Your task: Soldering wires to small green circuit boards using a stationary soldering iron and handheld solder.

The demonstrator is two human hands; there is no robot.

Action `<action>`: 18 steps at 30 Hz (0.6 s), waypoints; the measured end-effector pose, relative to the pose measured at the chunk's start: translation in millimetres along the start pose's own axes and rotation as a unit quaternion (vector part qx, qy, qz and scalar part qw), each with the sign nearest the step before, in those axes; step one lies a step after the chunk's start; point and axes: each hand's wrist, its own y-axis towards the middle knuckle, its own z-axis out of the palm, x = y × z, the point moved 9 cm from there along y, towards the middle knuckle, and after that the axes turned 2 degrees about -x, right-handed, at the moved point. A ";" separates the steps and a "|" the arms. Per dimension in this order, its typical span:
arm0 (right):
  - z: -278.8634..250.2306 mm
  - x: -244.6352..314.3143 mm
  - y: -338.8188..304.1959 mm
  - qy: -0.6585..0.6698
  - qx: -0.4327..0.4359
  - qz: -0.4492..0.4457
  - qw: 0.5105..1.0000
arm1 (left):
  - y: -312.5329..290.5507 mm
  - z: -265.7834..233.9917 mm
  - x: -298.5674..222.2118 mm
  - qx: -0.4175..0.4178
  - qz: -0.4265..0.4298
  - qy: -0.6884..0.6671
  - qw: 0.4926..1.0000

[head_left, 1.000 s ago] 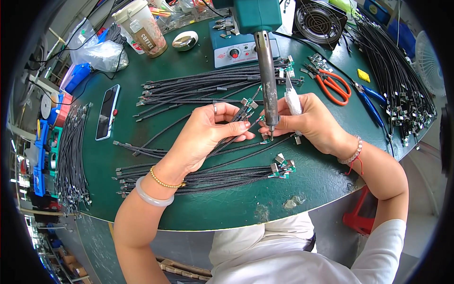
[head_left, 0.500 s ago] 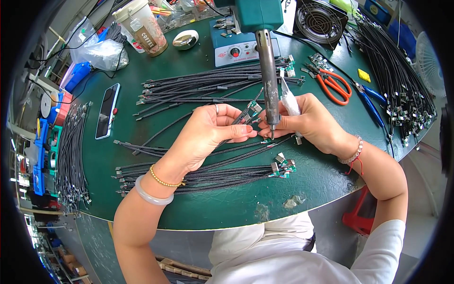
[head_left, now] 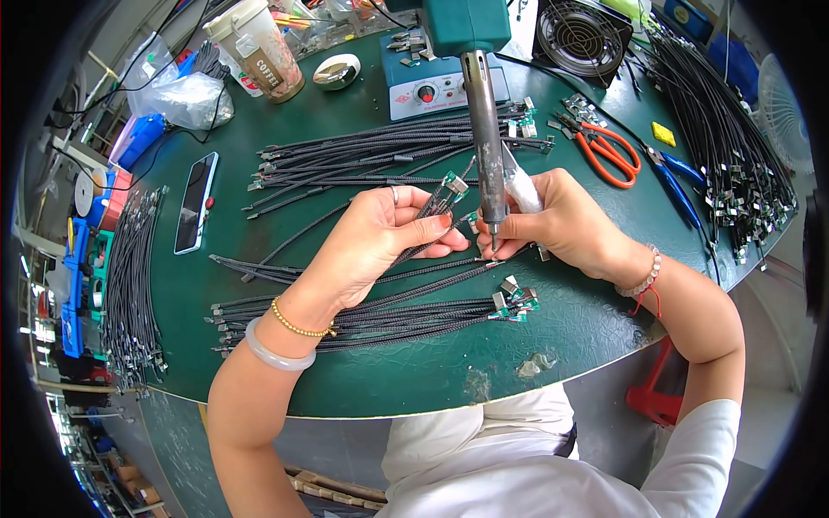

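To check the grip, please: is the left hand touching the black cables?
Touching: the head view shows the left hand pinching black cables between thumb and fingers.

Green worktable (head_left: 406, 384) fills most of the rm, top a bit shiny, scuffed nr the front edge. Grey flr (head_left: 345, 442) below; red plastic stool (head_left: 652, 403) partly under tbl, R side. Wooden slats (head_left: 337, 490) low down. Far L: blue bins (head_left: 72, 289) stacked, v. bright lt behind.

hands (head_left: 380, 237): 2 | soldering iron (head_left: 488, 142): 1 | cables (head_left: 406, 324): many (overlapping, uncountable) | phone (head_left: 196, 204): 1 | pliers (head_left: 680, 199): 2
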 end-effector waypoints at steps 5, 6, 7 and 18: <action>-1.5 0.4 -0.3 0.009 -0.014 -0.006 1.000 | -1.5 -0.9 0.2 -0.014 -0.005 0.006 1.000; -3.0 0.2 -0.4 0.033 -0.025 -0.005 0.999 | -1.8 -1.6 0.6 -0.020 -0.007 0.016 1.000; -2.7 -0.5 -0.4 0.032 -0.025 -0.005 0.999 | -2.2 -1.1 0.2 -0.019 -0.007 0.016 1.000; -2.0 1.9 0.8 0.061 -0.027 -0.047 0.997 | -6.4 -5.9 2.6 -0.028 0.004 -0.011 1.000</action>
